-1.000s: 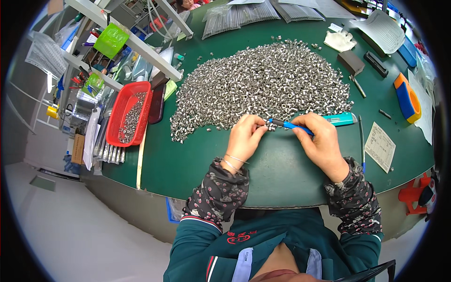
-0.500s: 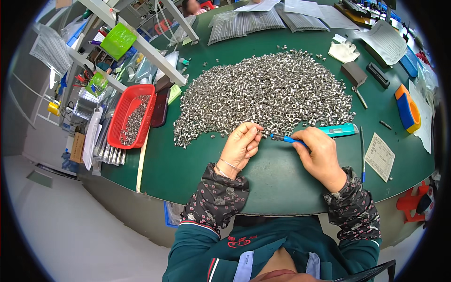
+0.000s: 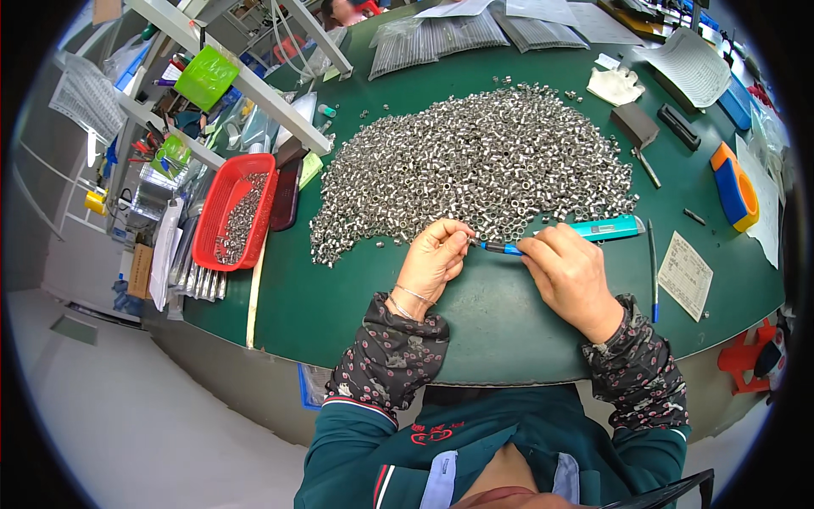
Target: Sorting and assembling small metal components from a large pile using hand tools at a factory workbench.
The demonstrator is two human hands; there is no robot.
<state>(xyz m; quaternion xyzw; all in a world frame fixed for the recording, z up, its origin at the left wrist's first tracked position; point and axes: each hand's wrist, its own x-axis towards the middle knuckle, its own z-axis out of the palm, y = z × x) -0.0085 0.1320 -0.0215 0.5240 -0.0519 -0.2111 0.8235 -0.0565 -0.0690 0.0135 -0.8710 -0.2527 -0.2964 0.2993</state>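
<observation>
My left hand is closed in a pinch at the near edge of a big pile of small metal rings. A small metal ring, mostly hidden, seems to be between its thumb and finger. My right hand grips a slim blue hand tool with a dark tip pointing left. That tip meets the left fingertips, at or in the ring; which one I cannot tell. Just beyond the right hand lies a teal utility knife.
A red basket partly filled with rings stands at left beside a dark tray. On the right are a blue-handled rod, a paper slip, an orange-and-blue tape roll, a dark block and a white glove.
The blue tool has moved left, so its tip now reaches the left fingertips. My right hand has shifted its grip further back, with its fingers more extended. My left hand barely moved.
</observation>
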